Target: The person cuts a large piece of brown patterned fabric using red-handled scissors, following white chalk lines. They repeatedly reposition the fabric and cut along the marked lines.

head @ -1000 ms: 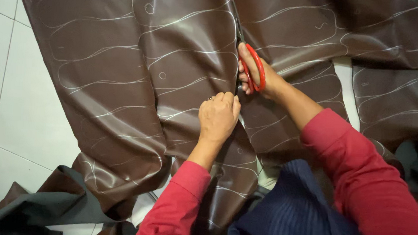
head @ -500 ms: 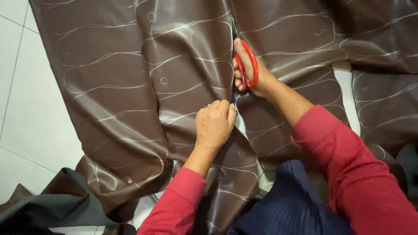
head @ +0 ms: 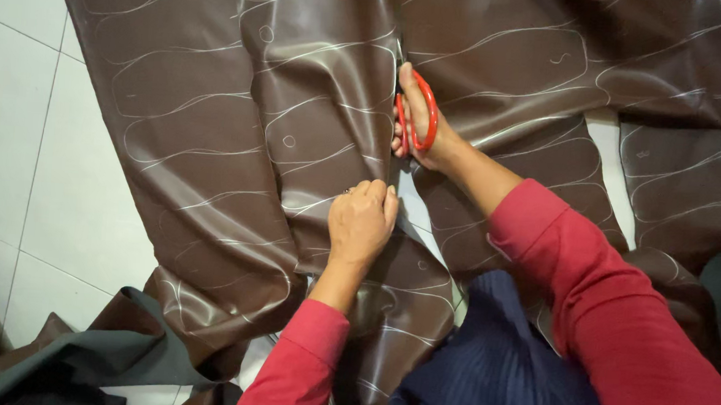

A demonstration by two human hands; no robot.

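White tiled floor (head: 11,119) on the left, with a big sheet of shiny brown fabric (head: 214,116) with thin white wavy lines spread over it. Left hand (head: 361,222) is palm down, fingers together, pressing the fabric flat right beside the cut edge. Just above and to the right, the right hand (head: 424,122) has its fingers through the loops of red-handled scissors (head: 413,109), blades pointing away, into the fabric. Both sleeves are red.

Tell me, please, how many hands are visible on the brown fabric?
2. The left hand presses flat on the brown fabric near the cut edge. The right hand, further up, holds the red-handled scissors in the cut. No other hands show.
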